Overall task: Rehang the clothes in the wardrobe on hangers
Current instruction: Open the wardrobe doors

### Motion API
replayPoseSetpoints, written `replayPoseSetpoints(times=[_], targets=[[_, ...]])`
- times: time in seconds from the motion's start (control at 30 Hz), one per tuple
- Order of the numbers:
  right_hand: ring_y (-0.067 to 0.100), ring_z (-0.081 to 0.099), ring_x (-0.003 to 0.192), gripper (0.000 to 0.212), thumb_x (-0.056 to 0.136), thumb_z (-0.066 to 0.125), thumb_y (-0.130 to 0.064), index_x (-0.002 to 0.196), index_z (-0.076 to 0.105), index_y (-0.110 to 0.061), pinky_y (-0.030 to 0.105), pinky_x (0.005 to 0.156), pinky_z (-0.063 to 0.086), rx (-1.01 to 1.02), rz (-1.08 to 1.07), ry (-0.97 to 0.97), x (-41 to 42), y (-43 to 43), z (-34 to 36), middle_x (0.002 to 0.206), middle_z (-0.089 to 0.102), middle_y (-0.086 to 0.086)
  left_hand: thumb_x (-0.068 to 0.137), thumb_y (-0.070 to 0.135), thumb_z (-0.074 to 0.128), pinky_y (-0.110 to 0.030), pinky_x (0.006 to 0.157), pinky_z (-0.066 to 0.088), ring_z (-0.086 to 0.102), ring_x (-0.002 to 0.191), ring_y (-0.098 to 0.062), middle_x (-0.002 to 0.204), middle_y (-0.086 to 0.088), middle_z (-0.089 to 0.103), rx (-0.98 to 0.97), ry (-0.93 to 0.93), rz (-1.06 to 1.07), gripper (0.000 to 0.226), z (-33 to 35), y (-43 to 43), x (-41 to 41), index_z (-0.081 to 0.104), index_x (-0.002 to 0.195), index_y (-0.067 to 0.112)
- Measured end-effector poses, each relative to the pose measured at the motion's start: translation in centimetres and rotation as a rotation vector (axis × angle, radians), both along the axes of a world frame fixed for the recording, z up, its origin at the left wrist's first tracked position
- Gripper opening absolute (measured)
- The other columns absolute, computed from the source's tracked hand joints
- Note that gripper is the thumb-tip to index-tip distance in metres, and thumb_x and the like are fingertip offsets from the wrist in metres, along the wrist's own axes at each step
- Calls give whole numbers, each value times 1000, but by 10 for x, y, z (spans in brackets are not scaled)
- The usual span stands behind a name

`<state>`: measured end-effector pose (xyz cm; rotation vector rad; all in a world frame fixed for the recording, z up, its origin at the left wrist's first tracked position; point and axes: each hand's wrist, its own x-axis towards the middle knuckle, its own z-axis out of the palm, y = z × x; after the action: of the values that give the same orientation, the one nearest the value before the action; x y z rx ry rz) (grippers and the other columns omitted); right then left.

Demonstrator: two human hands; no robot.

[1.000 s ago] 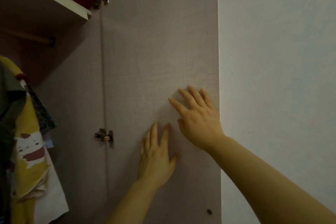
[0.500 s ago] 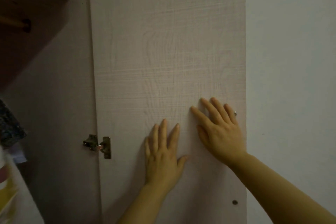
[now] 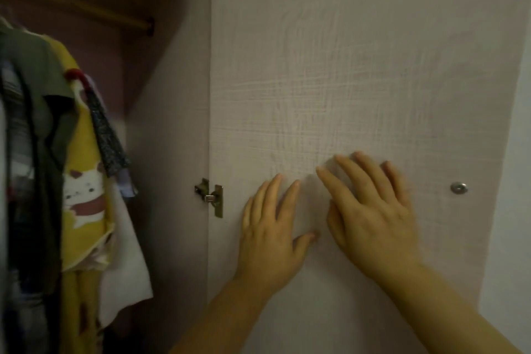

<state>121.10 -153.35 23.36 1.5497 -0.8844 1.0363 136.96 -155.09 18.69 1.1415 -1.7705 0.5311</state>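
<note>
Both hands are lying flat on the inner face of the open door (image 3: 344,66). The left hand (image 3: 273,236) is resting lower and nearer the hinge (image 3: 212,197). The right hand (image 3: 373,221) is sitting just beside it, a little higher and toward the free edge. The fingers (image 3: 355,174) of both are stretching out straight and fairly wide, holding nothing and only pressing on the panel.

The clothes (image 3: 43,138) are hanging well apart from the hands, at the far left under the rail (image 3: 77,8), bunched close together. A yellow shirt (image 3: 83,190) is showing on the side of the bunch nearest the door.

The step in hand is looking like swinging or steadying the door rather than handling a garment; which way it is going, I cannot tell. Doing it well is meaning a slow push through flat palms, nearer the free edge where the leverage is best, with fingers kept out of the gap on the hinge side. If the door is closing, the loose hems nearest the hinge are worth checking first, since cloth could be getting trapped there.

No brand, label or lettering is showing anywhere. The shirt is carrying only a cartoon animal print, and the door is bearing just a small metal screw head (image 3: 459,188) near its free edge.
</note>
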Motion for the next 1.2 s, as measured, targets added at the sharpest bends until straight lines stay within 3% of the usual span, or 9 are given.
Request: replayPoseSetpoints(times=[0.13, 0.23, 0.4, 0.53, 0.63, 0.73, 0.87, 1.03, 1.2], targets=[[34, 52, 120, 42, 82, 47, -20, 120, 64, -14, 49, 107, 29, 130, 211, 17, 35, -3, -8, 126, 60, 12, 83, 40, 62, -51, 108, 29, 35, 134, -32, 147, -14, 35, 42, 7, 158, 70, -7, 25, 31, 36, 142, 13], [37, 54, 117, 40, 79, 60, -13, 118, 64, -10, 51, 105, 32, 221, 353, -16, 68, -5, -17, 122, 60, 15, 80, 40, 69, -52, 105, 35, 40, 131, -34, 145, -14, 39, 74, -22, 374, 74, -12, 51, 68, 38, 141, 12], [42, 60, 104, 50, 62, 78, -1, 110, 67, -2, 58, 89, 45, 382, 609, -50, 142, 7, -35, 110, 64, 22, 91, 47, 49, -41, 115, 13, 15, 142, -26, 155, -6, 18, 168, 15, 642, 72, -19, 112, 139, 14, 148, 22], [41, 62, 100, 39, 69, 66, -9, 107, 68, -1, 57, 88, 45, 422, 806, 2, 204, 28, -42, 107, 65, 21, 89, 42, 55, -43, 113, 18, 22, 140, -29, 153, -8, 25, 146, 30, 830, 69, -14, 161, 188, 27, 146, 17], [40, 62, 102, 42, 69, 75, -5, 110, 67, -2, 58, 89, 46, 472, 890, 37, 245, 44, -44, 109, 65, 20, 86, 37, 60, -45, 112, 21, 26, 138, -34, 150, -15, 28, 111, 56, 958, 67, -9, 190, 225, 35, 143, 12], [38, 64, 100, 52, 58, 83, -2, 108, 68, -2, 57, 87, 46, 476, 911, 66, 277, 55, -43, 107, 66, 19, 90, 41, 52, -43, 115, 12, 11, 143, -31, 155, -14, 14, 130, 111, 1067, 71, -3, 207, 259, 21, 148, 14], [38, 63, 101, 52, 60, 83, -2, 110, 68, -3, 55, 88, 46, 506, 928, 43, 310, 63, -37, 109, 65, 18, 89, 38, 53, -41, 116, 13, 10, 143, -28, 155, -14, 10, 94, 220, 1062, 79, 3, 212, 289, 7, 149, 13], [37, 61, 103, 51, 64, 81, -4, 113, 66, -3, 53, 88, 48, 504, 929, 36, 337, 70, -31, 111, 64, 18, 75, 20, 75, -50, 102, 35, 44, 124, -43, 138, -27, 42, -36, 260, 1000, 81, 8, 202, 294, 33, 139, -5], [36, 59, 106, 53, 68, 79, -5, 118, 62, -4, 50, 90, 48, 555, 969, -3, 345, 68, -29, 114, 62, 17, 71, 22, 77, -51, 97, 39, 44, 122, -43, 140, -26, 40, -75, 402, 958, 87, 6, 192, 287, 31, 142, 0]])
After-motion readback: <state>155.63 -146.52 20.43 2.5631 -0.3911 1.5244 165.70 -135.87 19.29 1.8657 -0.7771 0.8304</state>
